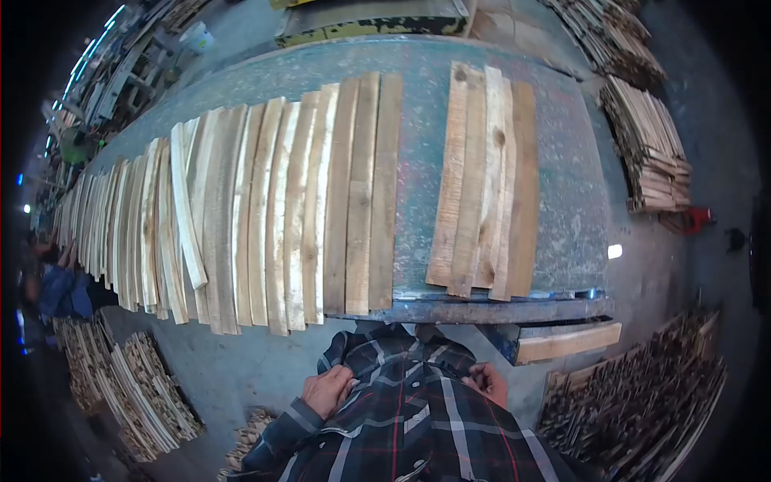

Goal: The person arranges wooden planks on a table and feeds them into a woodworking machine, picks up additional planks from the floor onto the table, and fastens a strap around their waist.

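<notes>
Both hands are at the front of a dark plaid shirt [405, 402], below the table's front edge. My left hand [327, 389] is closed with its fingers curled at the cloth on the left side. On the right side, my right hand [487, 382] is also closed, its fingertips bent together at the shirt. The cloth seems pinched in each. Beyond them, a long row of wooden strips [359, 201] lies side by side on the blue-green table [418, 161]. A smaller group of strips [499, 185] lies apart at the right.
Stacks of wood stand on the floor at right [649, 149], lower right [634, 394] and lower left [148, 394]. A box-like piece with a wooden front [566, 342] juts out under the table edge. At far left is a person in blue [64, 287].
</notes>
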Motion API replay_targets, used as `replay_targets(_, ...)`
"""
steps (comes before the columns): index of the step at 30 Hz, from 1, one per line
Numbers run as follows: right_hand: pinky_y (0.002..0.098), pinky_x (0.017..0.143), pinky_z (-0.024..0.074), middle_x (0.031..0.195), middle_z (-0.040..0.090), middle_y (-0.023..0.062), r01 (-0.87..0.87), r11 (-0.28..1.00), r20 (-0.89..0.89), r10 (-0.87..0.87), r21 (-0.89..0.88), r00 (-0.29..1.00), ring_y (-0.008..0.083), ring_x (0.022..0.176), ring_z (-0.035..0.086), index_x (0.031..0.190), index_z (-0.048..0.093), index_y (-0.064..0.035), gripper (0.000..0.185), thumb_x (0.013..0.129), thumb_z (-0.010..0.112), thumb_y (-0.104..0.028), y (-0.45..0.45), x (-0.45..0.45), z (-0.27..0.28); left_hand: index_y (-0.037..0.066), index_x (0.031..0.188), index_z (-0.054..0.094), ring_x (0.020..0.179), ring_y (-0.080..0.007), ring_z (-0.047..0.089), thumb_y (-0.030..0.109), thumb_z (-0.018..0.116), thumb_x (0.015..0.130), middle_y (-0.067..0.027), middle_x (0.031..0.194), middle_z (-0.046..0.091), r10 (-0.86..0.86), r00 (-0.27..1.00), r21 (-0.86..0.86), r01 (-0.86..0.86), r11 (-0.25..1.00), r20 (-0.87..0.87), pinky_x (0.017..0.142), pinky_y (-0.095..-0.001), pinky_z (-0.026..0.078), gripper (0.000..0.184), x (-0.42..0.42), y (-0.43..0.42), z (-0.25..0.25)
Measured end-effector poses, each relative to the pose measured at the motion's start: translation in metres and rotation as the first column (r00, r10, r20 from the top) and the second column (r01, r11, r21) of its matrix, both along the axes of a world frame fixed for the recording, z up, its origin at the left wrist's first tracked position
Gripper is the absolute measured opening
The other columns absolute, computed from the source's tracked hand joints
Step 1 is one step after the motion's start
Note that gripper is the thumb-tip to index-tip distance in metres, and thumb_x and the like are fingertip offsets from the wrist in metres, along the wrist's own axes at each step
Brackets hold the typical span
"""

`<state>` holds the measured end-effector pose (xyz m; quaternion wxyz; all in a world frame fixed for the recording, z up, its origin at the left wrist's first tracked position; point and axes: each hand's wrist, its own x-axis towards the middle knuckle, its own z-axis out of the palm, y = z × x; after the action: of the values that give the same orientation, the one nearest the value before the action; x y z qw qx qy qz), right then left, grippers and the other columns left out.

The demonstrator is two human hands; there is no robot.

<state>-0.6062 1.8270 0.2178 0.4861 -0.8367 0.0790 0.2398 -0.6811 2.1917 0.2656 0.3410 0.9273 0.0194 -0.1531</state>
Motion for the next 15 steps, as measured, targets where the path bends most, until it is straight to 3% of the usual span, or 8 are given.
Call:
replay_targets(3,0.0290,0.054,0.0374,0.063,0.044,-0.0011,-0.192,0.975,0.077,0.184,0.115,0.980,0.0078,0.057,0.040,0.098,0.075,-0.0062,0.019,0.089,0.081,-0.022,0.006,0.010,0.006,0.012,0.098,0.059,0.077,-0.0355,0.067,0.029,0.060,0.101,-0.0096,0.089,0.062,0.012,0.999,0.078,-0.015,0.997,0.042,0.061,-0.0484,0.052,0.018,-0.003,0.012,-0.008)
replay_targets(7,0.0342,0.055,0.0455,0.068,0.066,0.0065,-0.232,0.973,0.159,0.232,-0.021,0.960,0.0200,0.056,0.059,0.100,0.077,-0.0058,0.020,0.089,0.080,-0.022,0.067,0.012,0.032,0.013,0.093,0.060,0.075,-0.0334,0.068,0.031,0.060,0.100,-0.0088,0.084,0.061,-0.005,0.996,0.197,-0.012,0.980,0.084,0.059,-0.0483,0.052,0.020,-0.007,0.035,0.000)
replay_targets(9,0.0381,0.057,0.0520,0.078,0.072,0.0110,-0.408,0.894,0.190,0.440,-0.184,0.878,0.0291,0.066,0.070,0.094,0.079,-0.0097,0.030,0.085,0.081,-0.038,0.074,0.033,0.013,0.013,0.089,0.059,0.073,-0.0316,0.068,0.033,0.062,0.098,-0.0081,0.081,0.059,-0.026,0.993,0.181,0.005,0.983,0.115,0.056,-0.0484,0.051,0.022,-0.010,0.051,-0.005)
replay_targets(10,0.0389,0.059,0.0532,0.078,0.072,0.0108,-0.503,0.820,0.114,0.547,-0.272,0.829,0.0297,0.067,0.071,0.091,0.079,-0.0107,0.034,0.084,0.081,-0.043,0.079,0.046,0.029,0.014,0.101,0.065,0.085,-0.0331,0.068,0.033,0.066,0.096,-0.0076,0.093,0.066,-0.068,0.994,0.174,0.082,0.981,-0.085,0.071,-0.0462,0.054,0.019,-0.004,0.065,0.000)
replay_targets(11,0.0398,0.060,0.0544,0.079,0.073,0.0107,-0.584,0.734,0.014,0.626,-0.347,0.779,0.0302,0.069,0.071,0.088,0.079,-0.0117,0.037,0.082,0.081,-0.048,0.085,0.052,0.046,0.014,0.107,0.065,0.094,-0.0351,0.066,0.036,0.067,0.095,-0.0106,0.102,0.066,-0.028,0.997,0.157,0.016,0.987,0.077,0.079,-0.0475,0.052,0.026,0.006,0.077,0.006)
replay_targets(12,0.0417,0.062,0.0554,0.081,0.073,0.0088,-0.562,0.708,0.014,0.627,-0.428,0.779,0.0297,0.067,0.071,0.082,0.080,-0.0139,0.043,0.081,0.078,-0.056,0.097,0.066,0.065,0.013,0.113,0.066,0.103,-0.0371,0.064,0.038,0.069,0.093,-0.0135,0.110,0.065,0.000,0.973,0.125,-0.030,0.992,0.230,0.087,-0.0487,0.050,0.033,0.021,0.091,0.014)
replay_targets(13,0.0416,0.064,0.0556,0.077,0.071,0.0090,-0.362,0.863,0.204,0.448,-0.353,0.870,0.0302,0.068,0.071,0.083,0.079,-0.0123,0.039,0.082,0.079,-0.051,0.109,0.075,0.064,0.012,0.119,0.066,0.112,-0.0391,0.062,0.041,0.070,0.092,-0.0165,0.118,0.065,0.021,0.927,0.080,-0.055,0.995,0.375,0.095,-0.0499,0.048,0.040,0.034,0.104,0.018)
replay_targets(15,0.0422,0.084,0.0523,0.102,0.070,0.0152,-0.138,0.958,0.462,0.244,-0.250,0.853,0.0348,0.099,0.068,0.105,0.074,-0.0070,0.046,0.081,0.081,-0.046,0.133,0.093,0.067,0.012,0.136,0.059,0.130,-0.0453,0.047,0.057,0.067,0.090,-0.0231,0.139,0.052,0.109,0.908,0.225,-0.214,0.951,0.405,0.108,-0.0585,0.033,0.065,0.042,0.125,0.016)
